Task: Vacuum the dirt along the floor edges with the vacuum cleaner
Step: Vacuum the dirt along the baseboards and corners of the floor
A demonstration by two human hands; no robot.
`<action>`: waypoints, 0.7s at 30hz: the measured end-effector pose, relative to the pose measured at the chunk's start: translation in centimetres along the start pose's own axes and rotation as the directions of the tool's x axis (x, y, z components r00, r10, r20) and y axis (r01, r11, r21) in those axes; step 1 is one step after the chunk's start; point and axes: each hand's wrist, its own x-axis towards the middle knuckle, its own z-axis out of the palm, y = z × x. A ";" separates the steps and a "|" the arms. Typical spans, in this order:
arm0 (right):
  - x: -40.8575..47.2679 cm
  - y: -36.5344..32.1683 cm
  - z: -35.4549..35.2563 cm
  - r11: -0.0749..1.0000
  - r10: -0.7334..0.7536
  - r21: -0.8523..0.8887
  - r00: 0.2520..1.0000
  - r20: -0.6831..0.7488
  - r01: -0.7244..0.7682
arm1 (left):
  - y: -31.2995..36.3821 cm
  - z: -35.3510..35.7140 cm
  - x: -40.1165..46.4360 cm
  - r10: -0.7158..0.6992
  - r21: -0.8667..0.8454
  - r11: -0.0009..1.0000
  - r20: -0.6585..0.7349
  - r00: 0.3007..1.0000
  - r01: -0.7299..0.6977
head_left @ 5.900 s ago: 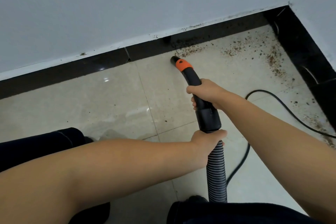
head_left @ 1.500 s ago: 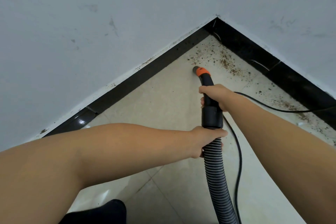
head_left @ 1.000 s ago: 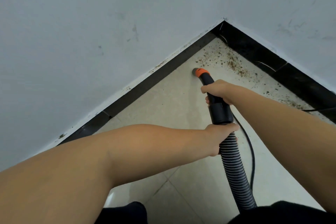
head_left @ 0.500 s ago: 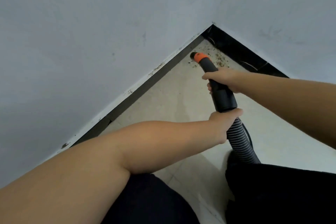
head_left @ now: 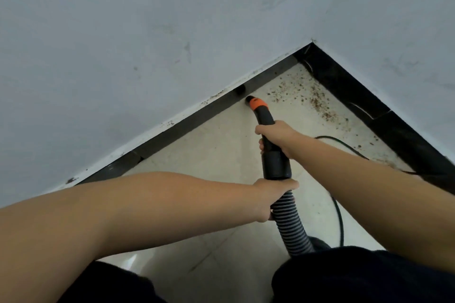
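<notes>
The vacuum's black nozzle tube with its orange tip (head_left: 257, 104) points down at the floor right beside the black skirting (head_left: 187, 122) of the left wall. My right hand (head_left: 277, 136) grips the tube just behind the orange part. My left hand (head_left: 273, 198) grips the grey ribbed hose (head_left: 290, 226) just below the black cuff. Brown dirt specks (head_left: 317, 103) lie scattered on the pale tiles toward the room corner, to the right of the tip.
Two grey walls meet at a corner (head_left: 311, 44) with black skirting along both. A black power cord (head_left: 339, 216) runs over the floor right of the hose. My dark-trousered legs (head_left: 357, 275) fill the bottom of the view.
The view has pulled back from the corner and the tip now sits against the left skirting, farther from the corner. Both hands keep the same grip.
</notes>
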 end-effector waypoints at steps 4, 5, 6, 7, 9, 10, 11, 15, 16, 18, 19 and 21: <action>1.6 1.0 0.2 0.994 -0.059 0.091 0.998 -0.001 0.058 | 0.4 0.5 0.8 -0.155 -0.221 0.964 -0.023 0.988 0.146; 2.0 1.1 0.0 0.993 -0.067 0.100 0.998 -0.006 0.067 | 0.4 0.4 1.2 -0.163 -0.225 0.963 -0.034 0.986 0.152; 2.4 1.1 -0.3 0.992 -0.072 0.098 0.997 -0.011 0.073 | 0.8 0.7 1.4 -0.174 -0.236 0.959 -0.060 0.983 0.155; 2.7 1.0 -0.7 0.993 -0.075 0.090 0.997 -0.016 0.076 | 1.0 0.9 2.1 -0.181 -0.254 0.954 -0.062 0.982 0.160; 3.5 0.9 -1.8 0.994 -0.077 0.080 0.997 -0.024 0.079 | 1.9 1.9 2.8 -0.190 -0.275 0.948 -0.075 0.979 0.162; 3.9 0.7 -2.5 0.994 -0.078 0.079 0.997 -0.027 0.080 | 2.4 2.5 3.2 -0.189 -0.285 0.945 -0.080 0.979 0.159; 4.3 0.5 -3.3 0.994 -0.079 0.079 0.996 -0.031 0.081 | 2.8 3.0 3.9 -0.178 -0.284 0.948 -0.085 0.980 0.147; 6.2 0.0 -6.7 0.995 -0.090 0.041 0.995 -0.047 0.092 | 4.7 5.9 6.5 -0.133 -0.283 0.955 -0.139 0.981 0.089; 6.7 -0.1 -7.6 0.995 -0.091 0.033 0.995 -0.050 0.093 | 5.2 6.6 7.2 -0.124 -0.303 0.950 -0.149 0.981 0.074; 7.8 -0.5 -9.2 0.995 -0.090 0.035 0.994 -0.058 0.092 | 6.2 7.6 8.4 -0.099 -0.307 0.951 -0.166 0.981 0.044; 8.3 -0.7 -9.9 0.995 -0.088 0.040 0.994 -0.063 0.091 | 6.7 8.0 9.0 -0.090 -0.293 0.955 -0.179 0.980 0.034; 9.1 -1.1 -11.1 0.994 -0.087 0.059 0.994 -0.064 0.090 | 7.8 8.3 9.8 -0.078 -0.282 0.959 -0.187 0.979 0.022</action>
